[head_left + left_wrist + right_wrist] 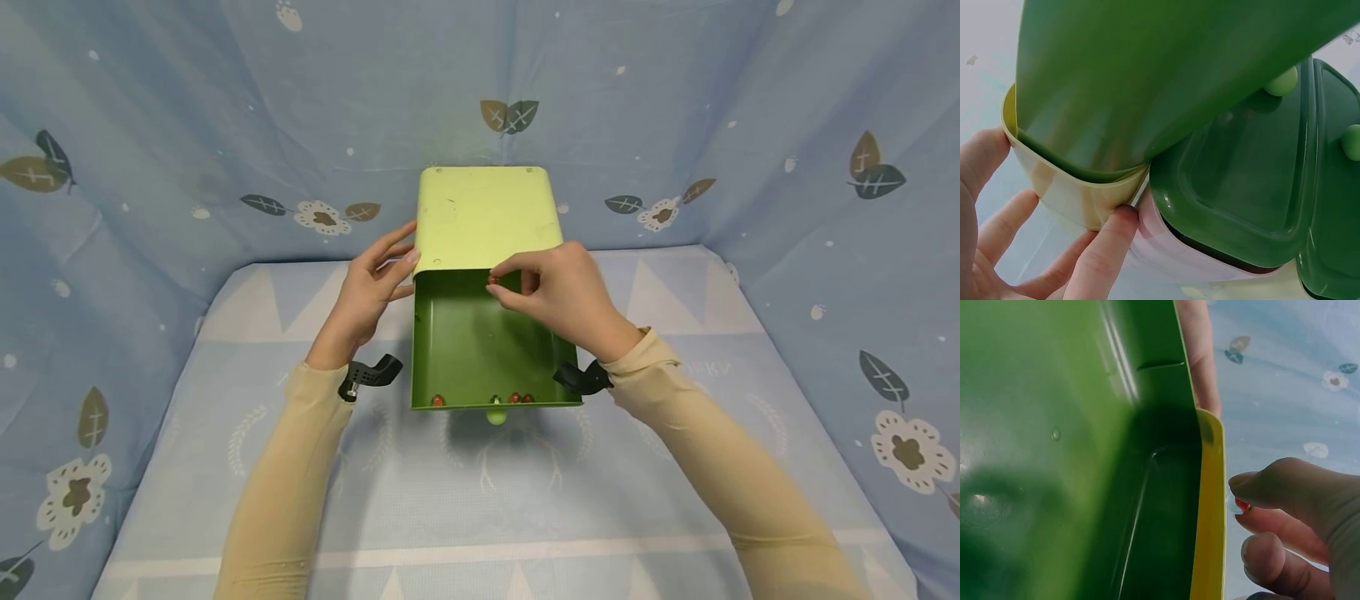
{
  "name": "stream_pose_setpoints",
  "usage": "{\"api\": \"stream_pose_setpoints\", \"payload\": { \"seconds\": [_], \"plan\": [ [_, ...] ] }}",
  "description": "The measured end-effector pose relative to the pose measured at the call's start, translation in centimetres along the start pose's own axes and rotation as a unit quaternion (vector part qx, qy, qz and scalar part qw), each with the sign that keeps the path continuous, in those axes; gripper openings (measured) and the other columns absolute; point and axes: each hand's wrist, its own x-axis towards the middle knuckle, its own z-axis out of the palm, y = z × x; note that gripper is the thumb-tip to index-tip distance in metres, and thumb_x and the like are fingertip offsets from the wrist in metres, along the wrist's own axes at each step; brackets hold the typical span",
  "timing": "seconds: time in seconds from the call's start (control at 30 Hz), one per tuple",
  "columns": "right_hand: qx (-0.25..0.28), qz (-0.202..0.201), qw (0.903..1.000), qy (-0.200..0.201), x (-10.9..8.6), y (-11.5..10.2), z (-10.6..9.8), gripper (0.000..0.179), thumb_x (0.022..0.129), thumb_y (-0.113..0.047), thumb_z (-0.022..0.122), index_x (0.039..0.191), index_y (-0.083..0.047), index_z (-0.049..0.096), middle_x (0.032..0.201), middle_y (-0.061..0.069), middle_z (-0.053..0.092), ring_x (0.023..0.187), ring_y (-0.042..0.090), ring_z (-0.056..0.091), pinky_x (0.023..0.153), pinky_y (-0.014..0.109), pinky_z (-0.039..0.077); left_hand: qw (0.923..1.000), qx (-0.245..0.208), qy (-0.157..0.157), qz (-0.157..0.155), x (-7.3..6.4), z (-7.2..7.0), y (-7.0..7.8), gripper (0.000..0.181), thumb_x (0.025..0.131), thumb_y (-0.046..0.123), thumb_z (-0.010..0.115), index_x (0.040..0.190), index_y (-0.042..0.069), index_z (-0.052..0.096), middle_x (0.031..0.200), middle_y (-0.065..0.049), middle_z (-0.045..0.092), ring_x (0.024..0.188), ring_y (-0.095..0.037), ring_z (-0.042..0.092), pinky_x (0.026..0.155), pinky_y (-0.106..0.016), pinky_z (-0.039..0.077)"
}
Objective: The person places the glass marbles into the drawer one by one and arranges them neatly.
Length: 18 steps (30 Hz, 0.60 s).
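Note:
A yellow-green drawer box (487, 217) has its dark green drawer (487, 342) pulled out toward me. My left hand (367, 279) rests on the left side of the casing, its spread fingertips (1124, 215) against the wall near the front edge. Above the drawer, close to the casing's front edge, my right hand (562, 292) pinches a small clear-and-red marble (1240, 504) between thumb and finger. At the drawer's front wall lie several more marbles, a red one (438, 401) on the left and a greenish one (496, 400) near the middle.
Below the pulled-out drawer, the left wrist view shows more closed drawers with dark green fronts (1235, 181) and round light green knobs (1350, 142). A patterned cloth (480, 508) covers the table. Blue printed curtains (637, 108) hang at the back and sides.

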Motion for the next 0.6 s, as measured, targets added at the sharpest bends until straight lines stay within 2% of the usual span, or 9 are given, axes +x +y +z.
{"api": "stream_pose_setpoints", "payload": {
  "seconds": [0.6],
  "plan": [
    [-0.023, -0.005, 0.9985, -0.050, 1.2, 0.4, 1.7, 0.009, 0.097, -0.022, 0.087, 0.102, -0.015, 0.089, 0.056, -0.009, 0.056, 0.051, 0.008, 0.050, 0.052, 0.032, 0.044, 1.0000, 0.002, -0.001, -0.006, -0.1, 0.1, 0.2, 0.057, 0.115, 0.031, 0.062, 0.169, 0.028, 0.046, 0.160, -0.015, 0.048, 0.144, -0.033, 0.055, 0.114, -0.060, 0.054]
  ]
}}
